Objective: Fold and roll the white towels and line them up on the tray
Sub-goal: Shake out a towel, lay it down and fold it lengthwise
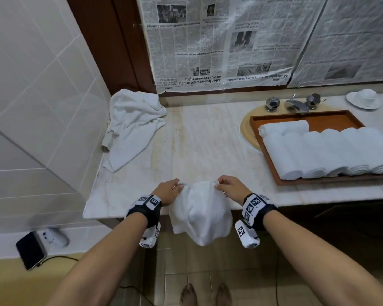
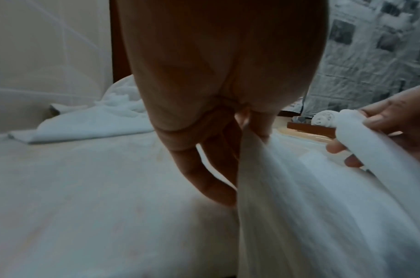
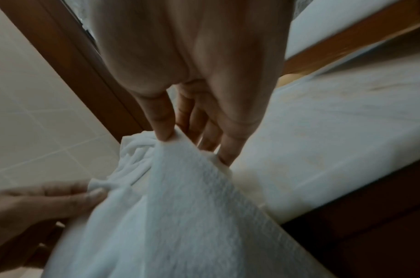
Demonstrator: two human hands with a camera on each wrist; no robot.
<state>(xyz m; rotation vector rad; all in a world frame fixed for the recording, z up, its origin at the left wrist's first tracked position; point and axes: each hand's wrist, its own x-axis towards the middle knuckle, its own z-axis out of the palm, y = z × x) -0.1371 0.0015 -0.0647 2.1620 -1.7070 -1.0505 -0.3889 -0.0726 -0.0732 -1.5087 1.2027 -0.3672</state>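
A white towel (image 1: 200,213) hangs over the front edge of the marble counter (image 1: 208,138), held by its top edge. My left hand (image 1: 170,191) pinches its left corner, and my right hand (image 1: 228,187) pinches the right corner. In the left wrist view the towel (image 2: 299,206) drops from the left hand (image 2: 246,129). In the right wrist view the thumb and fingers of the right hand (image 3: 187,143) pinch the towel (image 3: 180,206). A brown wooden tray (image 1: 272,160) at the right holds several rolled white towels (image 1: 318,151) in a row, with one roll (image 1: 283,128) lying crosswise behind them.
A crumpled white towel (image 1: 131,127) lies at the counter's back left by the tiled wall. A faucet (image 1: 294,103) and a white hat-shaped object (image 1: 365,99) stand behind the tray. Newspaper (image 1: 230,40) covers the wall behind. A phone (image 1: 30,250) lies on a ledge at lower left.
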